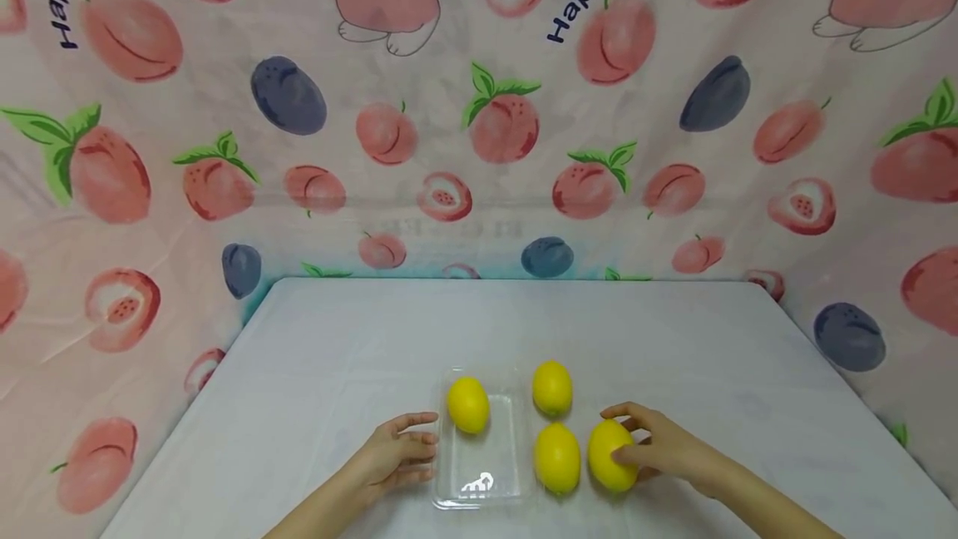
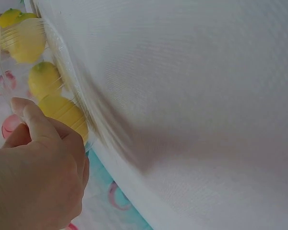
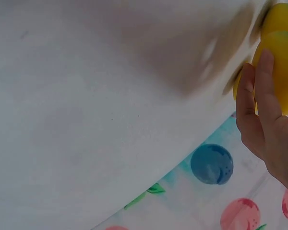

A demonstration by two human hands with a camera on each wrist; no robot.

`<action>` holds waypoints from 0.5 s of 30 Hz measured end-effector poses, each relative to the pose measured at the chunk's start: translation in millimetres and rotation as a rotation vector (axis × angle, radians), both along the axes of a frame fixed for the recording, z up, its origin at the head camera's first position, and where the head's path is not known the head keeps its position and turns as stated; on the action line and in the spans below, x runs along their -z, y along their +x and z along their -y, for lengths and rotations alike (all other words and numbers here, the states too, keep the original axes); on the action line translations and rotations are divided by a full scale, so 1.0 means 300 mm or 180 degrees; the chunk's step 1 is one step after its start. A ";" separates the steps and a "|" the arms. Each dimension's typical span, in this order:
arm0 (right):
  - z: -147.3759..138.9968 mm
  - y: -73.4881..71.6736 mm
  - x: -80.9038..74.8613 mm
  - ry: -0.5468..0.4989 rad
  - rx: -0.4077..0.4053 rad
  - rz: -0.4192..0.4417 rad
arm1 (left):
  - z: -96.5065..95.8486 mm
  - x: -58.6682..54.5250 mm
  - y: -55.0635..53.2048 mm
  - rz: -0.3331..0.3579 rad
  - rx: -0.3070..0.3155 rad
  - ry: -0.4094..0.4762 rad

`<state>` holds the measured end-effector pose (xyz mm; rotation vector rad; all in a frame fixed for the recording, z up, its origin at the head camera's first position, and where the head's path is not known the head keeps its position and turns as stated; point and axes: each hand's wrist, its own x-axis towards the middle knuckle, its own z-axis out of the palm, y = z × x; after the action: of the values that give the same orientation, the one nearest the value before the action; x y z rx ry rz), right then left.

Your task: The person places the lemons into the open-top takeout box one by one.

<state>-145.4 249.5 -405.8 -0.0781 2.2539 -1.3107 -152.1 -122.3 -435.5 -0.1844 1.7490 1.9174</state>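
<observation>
A clear plastic tray (image 1: 497, 449) lies on the white table with one yellow lemon (image 1: 468, 406) in its far left part. My left hand (image 1: 397, 454) is at the tray's left side, fingertips at the wall, thumb and fingers loosely bent. The left wrist view shows the left hand (image 2: 48, 167) beside the ribbed tray wall (image 2: 12, 40). To the right, my right hand (image 1: 666, 446) grips a lemon (image 1: 604, 443) between thumb and fingers. Its fingers (image 3: 265, 81) lie along that lemon (image 3: 285, 72) in the right wrist view.
Two more lemons stand between the tray and the right hand: a far one (image 1: 552, 389) and a nearer one (image 1: 557, 460). The table (image 1: 359, 339) ends at a fruit-printed cloth (image 1: 449, 90) behind and at both sides.
</observation>
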 end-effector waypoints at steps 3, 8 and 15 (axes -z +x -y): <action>-0.009 -0.005 -0.016 -0.0036 -0.0026 -0.0078 | -0.003 0.003 -0.004 0.0006 -0.0020 0.0013; -0.015 -0.015 -0.046 -0.0124 -0.0057 -0.0159 | -0.006 0.002 -0.008 -0.0003 -0.0034 0.0042; 0.011 -0.031 -0.084 -0.0198 -0.0125 -0.0269 | -0.005 -0.001 -0.005 0.0048 -0.0058 0.0029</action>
<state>-154.8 246.2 -380.4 -0.2026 2.2694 -1.3806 -153.5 -120.7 -435.1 -0.2117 1.7340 1.9319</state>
